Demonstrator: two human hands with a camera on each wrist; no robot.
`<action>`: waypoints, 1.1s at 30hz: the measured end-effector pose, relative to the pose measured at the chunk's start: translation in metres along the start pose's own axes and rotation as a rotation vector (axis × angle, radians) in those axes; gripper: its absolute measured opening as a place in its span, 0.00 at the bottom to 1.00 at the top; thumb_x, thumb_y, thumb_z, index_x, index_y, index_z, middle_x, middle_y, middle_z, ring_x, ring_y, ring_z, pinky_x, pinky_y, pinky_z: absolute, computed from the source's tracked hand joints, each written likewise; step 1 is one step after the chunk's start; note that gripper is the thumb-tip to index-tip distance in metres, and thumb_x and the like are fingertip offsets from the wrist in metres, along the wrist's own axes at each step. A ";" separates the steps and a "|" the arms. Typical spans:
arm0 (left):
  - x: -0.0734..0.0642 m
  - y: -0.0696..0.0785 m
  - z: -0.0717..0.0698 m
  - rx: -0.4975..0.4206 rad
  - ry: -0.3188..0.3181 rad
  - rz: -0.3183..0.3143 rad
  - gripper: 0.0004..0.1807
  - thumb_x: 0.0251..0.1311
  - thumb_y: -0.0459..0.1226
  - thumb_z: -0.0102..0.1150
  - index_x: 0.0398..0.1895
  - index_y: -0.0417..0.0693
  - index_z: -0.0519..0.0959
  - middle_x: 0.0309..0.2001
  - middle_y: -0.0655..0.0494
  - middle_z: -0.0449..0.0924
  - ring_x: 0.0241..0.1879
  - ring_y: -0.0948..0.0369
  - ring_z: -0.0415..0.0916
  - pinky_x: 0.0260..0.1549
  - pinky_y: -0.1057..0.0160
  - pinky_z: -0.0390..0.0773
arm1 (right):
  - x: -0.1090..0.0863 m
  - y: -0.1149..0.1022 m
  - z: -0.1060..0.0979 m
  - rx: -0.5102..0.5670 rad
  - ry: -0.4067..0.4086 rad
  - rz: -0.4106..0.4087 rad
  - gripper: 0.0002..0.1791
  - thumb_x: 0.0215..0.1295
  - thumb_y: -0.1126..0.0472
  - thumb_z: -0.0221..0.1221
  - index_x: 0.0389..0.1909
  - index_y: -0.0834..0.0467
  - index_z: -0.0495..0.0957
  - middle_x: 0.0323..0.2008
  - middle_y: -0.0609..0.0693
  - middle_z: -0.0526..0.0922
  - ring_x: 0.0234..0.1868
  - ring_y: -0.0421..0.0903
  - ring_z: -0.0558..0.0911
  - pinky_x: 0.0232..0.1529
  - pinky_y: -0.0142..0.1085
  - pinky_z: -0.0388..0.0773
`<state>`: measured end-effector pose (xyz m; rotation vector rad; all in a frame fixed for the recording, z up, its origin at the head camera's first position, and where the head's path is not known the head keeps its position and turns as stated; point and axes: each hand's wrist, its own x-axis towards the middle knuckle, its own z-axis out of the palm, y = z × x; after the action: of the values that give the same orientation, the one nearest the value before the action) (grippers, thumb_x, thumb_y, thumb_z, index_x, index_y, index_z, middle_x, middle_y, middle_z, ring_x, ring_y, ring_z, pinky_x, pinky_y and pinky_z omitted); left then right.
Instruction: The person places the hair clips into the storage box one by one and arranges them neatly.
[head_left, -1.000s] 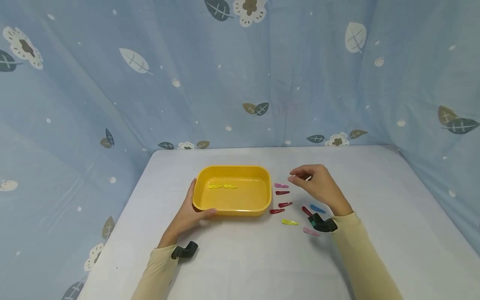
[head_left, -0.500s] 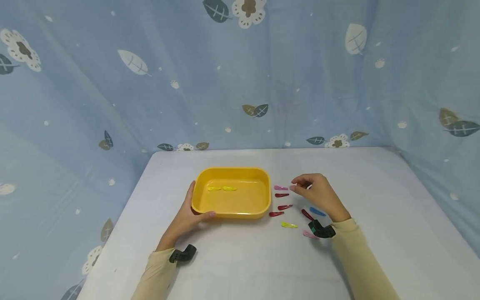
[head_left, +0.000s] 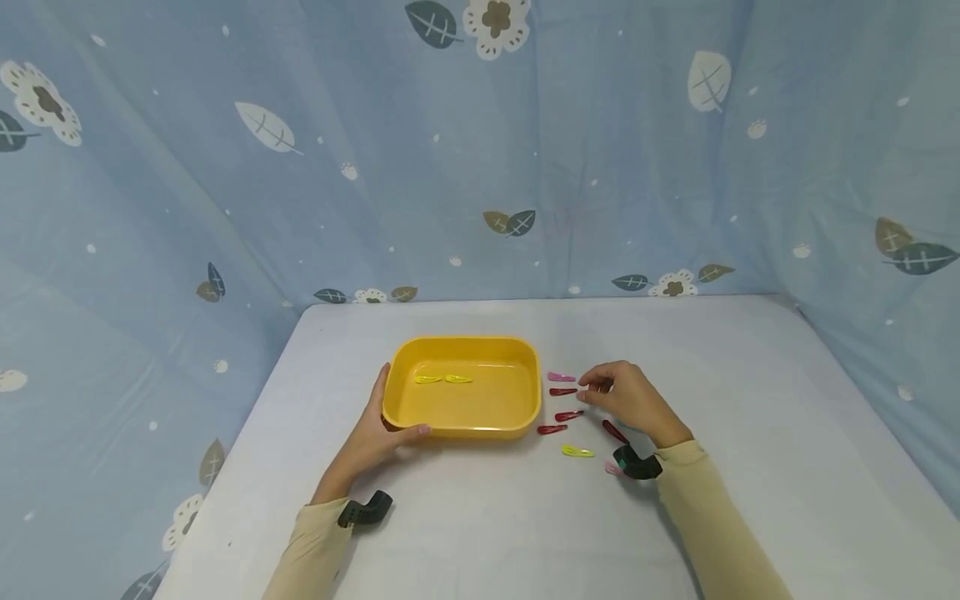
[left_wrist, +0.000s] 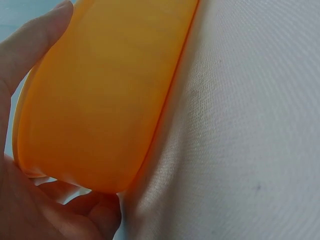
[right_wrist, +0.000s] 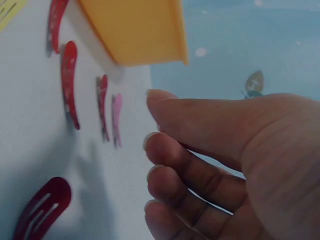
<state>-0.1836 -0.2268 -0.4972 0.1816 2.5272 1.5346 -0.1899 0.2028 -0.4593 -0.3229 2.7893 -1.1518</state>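
Observation:
My left hand point(head_left: 369, 437) grips the left front corner of a yellow plastic tray point(head_left: 487, 408), thumb on the front rim and fingers around the side. Two yellow hair clips point(head_left: 458, 379) lie inside the tray. My right hand point(head_left: 628, 398) hovers to the right of the tray with nothing between its loosely bent fingers and thumb. Close to its fingertips lie a pink hair clip point(head_left: 561, 377) and a red hair clip point(head_left: 562, 392). The right wrist view shows the thumb point(right_wrist: 200, 117) apart from the fingertips, the same pink clip point(right_wrist: 117, 119) beyond them.
More red clips point(head_left: 552, 430), a yellow clip point(head_left: 577, 451) and a partly covered pink clip point(head_left: 613, 468) lie on the white table point(head_left: 480, 525) right of the tray. Another red clip point(head_left: 615, 431) sits below my right hand. A blue patterned curtain point(head_left: 420, 167) hangs behind.
My right hand has come down and nearer, its fingertips now by the upper red clip. The blue clip, visible before, is now hidden behind that hand. The left hand keeps its hold on the tray.

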 end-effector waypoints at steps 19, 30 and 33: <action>-0.005 -0.003 -0.001 0.008 -0.001 -0.010 0.73 0.51 0.51 0.79 0.85 0.58 0.29 0.86 0.51 0.36 0.83 0.45 0.45 0.80 0.33 0.46 | -0.001 0.009 0.015 0.000 -0.130 0.106 0.08 0.61 0.63 0.72 0.41 0.59 0.88 0.35 0.49 0.85 0.35 0.45 0.77 0.38 0.32 0.81; -0.003 0.000 0.000 0.005 0.000 -0.006 0.74 0.51 0.51 0.79 0.85 0.57 0.29 0.86 0.50 0.36 0.83 0.45 0.46 0.80 0.34 0.46 | 0.001 0.010 0.013 -0.008 -0.149 0.068 0.04 0.61 0.66 0.71 0.36 0.59 0.89 0.32 0.47 0.85 0.33 0.44 0.77 0.37 0.32 0.80; -0.002 0.002 0.000 0.008 0.000 -0.006 0.74 0.50 0.51 0.79 0.85 0.57 0.29 0.86 0.50 0.36 0.83 0.45 0.45 0.80 0.34 0.46 | 0.001 0.009 0.012 -0.006 -0.149 0.060 0.03 0.61 0.66 0.71 0.35 0.59 0.89 0.31 0.47 0.85 0.32 0.44 0.77 0.35 0.31 0.79</action>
<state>-0.1817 -0.2261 -0.4956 0.1749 2.5327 1.5221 -0.1903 0.2004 -0.4748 -0.3097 2.6556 -1.0606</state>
